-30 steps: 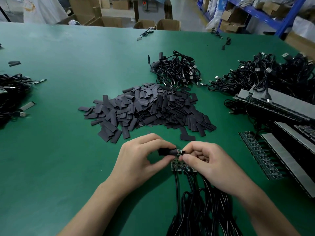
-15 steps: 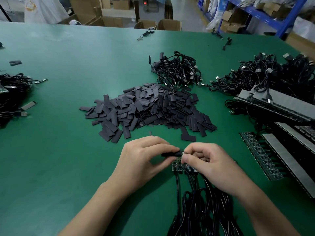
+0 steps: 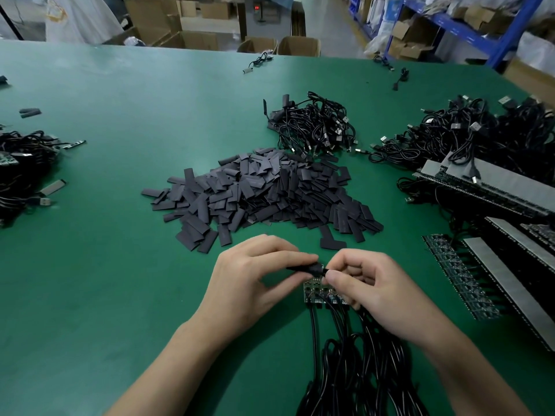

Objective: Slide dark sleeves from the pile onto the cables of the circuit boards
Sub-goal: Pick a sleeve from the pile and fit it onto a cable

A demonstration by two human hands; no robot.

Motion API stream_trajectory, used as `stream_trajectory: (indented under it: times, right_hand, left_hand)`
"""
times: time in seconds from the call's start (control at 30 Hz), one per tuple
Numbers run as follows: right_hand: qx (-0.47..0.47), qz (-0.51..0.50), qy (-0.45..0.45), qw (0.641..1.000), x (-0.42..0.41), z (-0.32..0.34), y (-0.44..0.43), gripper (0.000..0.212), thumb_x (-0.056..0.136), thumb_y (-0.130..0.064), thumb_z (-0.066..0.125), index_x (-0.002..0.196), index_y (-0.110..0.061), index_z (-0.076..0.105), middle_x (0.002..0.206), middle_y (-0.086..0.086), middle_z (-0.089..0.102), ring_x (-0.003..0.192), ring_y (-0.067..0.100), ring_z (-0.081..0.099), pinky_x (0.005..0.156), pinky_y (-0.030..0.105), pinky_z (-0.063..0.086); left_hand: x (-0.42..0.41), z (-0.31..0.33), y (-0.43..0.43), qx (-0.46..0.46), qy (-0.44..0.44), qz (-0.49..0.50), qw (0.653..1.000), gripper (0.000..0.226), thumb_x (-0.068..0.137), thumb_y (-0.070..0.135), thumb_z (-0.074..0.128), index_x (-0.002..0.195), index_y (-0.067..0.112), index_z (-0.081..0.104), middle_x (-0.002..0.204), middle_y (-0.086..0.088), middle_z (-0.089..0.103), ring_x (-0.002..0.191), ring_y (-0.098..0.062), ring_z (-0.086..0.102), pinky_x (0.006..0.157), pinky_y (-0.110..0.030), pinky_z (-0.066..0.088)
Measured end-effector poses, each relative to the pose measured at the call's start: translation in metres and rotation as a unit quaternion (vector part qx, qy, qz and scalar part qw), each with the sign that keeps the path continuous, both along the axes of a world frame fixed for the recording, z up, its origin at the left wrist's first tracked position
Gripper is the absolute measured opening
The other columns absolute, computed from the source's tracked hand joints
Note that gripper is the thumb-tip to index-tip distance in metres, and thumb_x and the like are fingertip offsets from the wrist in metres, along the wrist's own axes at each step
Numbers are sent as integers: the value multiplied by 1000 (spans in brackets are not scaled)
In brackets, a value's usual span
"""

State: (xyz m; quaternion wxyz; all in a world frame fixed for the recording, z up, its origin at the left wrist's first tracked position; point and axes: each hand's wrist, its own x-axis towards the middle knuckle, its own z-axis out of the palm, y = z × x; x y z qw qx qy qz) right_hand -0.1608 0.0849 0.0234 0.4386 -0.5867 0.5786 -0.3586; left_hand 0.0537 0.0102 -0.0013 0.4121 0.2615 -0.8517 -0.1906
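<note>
Dark sleeve (image 3: pixel 303 269) lies crosswise above the near middle of the green table (image 3: pixel 120 295), pinched between the thumb and forefinger of the left hand (image 3: pixel 252 277), whose other fingers are curled loosely behind. A second ago it showed as a thicker, blunter shape in that pinch; now it looks thin and edge-on, and its right end has closed up to the fingertips of the right hand (image 3: pixel 369 286). That hand curls over the right part of the strip of circuit boards (image 3: pixel 313 292), with thumb and forefinger nipped together at the strip's far edge; just what they nip is too small to tell. Both hands have barely shifted otherwise. Black cables (image 3: pixel 345 370) trail from the boards toward the near edge. Farther off, the pile of sleeves (image 3: pixel 264 193) sits unchanged, with a cable bundle (image 3: pixel 315 127) beyond it, racks of boards (image 3: pixel 468 280) on the right and another cable heap (image 3: pixel 18 163) on the left.
</note>
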Motion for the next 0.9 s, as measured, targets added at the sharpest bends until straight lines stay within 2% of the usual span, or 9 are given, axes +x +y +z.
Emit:
stream_trajectory:
  times: [0.1, 0.2, 0.33, 0.5, 0.57, 0.67, 0.8, 0.9]
  right_hand:
    - [6, -19, -60, 998, 2, 1, -1, 15, 91, -30, 63, 83, -22, 72, 60, -4, 57, 58, 9, 52, 58, 22, 45]
    - [9, -33, -110, 993, 4, 3, 0, 16, 95, -22, 64, 82, -18, 72, 60, 0, 59, 58, 9, 54, 56, 21, 47]
    - [5, -47, -132, 990, 9, 4, 1, 27, 101, -6, 61, 77, -16, 71, 60, 4, 59, 56, 13, 55, 57, 22, 49]
    - [1, -61, -141, 988, 13, 6, 1, 28, 100, -3, 60, 77, -15, 70, 60, 5, 60, 56, 15, 55, 59, 24, 51]
    - [4, -65, -147, 987, 12, 6, 1, 24, 101, -4, 60, 80, -11, 70, 62, 6, 62, 56, 16, 57, 60, 23, 51]
    - [4, -66, -148, 987, 13, 6, 1, 25, 101, -6, 61, 79, -14, 70, 64, 7, 65, 57, 19, 61, 63, 23, 52]
    - [12, -56, -149, 987, 15, 4, 1, 25, 102, -9, 62, 81, -16, 73, 66, 6, 68, 60, 19, 63, 65, 25, 54]
    - [14, -55, -142, 988, 15, 3, 0, 27, 103, -10, 61, 82, -20, 74, 68, 6, 69, 60, 19, 65, 66, 25, 55]
  left_hand:
    - [0, 2, 2, 30, 60, 50, 997, 33, 86, 34, 82, 114, 18, 78, 98, 9, 73, 85, -6, 68, 73, -26, 55]
    - [-2, 2, 4, 43, 99, 81, 991, 27, 82, 28, 86, 105, 15, 81, 93, 7, 74, 78, -4, 68, 70, -23, 54]
    - [-7, 1, 7, 56, 109, 93, 988, 26, 82, 20, 84, 107, 14, 81, 95, 8, 75, 82, -1, 67, 71, -20, 54]
    - [-12, -2, 8, 62, 101, 70, 990, 27, 89, 17, 77, 115, 10, 78, 98, 11, 73, 85, 0, 67, 76, -14, 50]
    - [-13, -2, 8, 65, 105, 57, 991, 26, 93, 15, 71, 118, 10, 77, 95, 14, 70, 80, -3, 66, 76, -15, 50]
    - [-13, -1, 7, 86, 132, 69, 985, 23, 93, 12, 71, 115, 14, 78, 90, 14, 70, 75, -9, 67, 72, -17, 51]
    - [-13, -1, 7, 137, 171, 99, 971, 15, 88, 19, 75, 101, 22, 80, 87, 16, 74, 77, -13, 71, 66, -34, 56]
    - [-14, -1, 9, 137, 164, 90, 973, 14, 90, 20, 75, 103, 19, 81, 88, 15, 74, 76, -13, 71, 66, -33, 55]
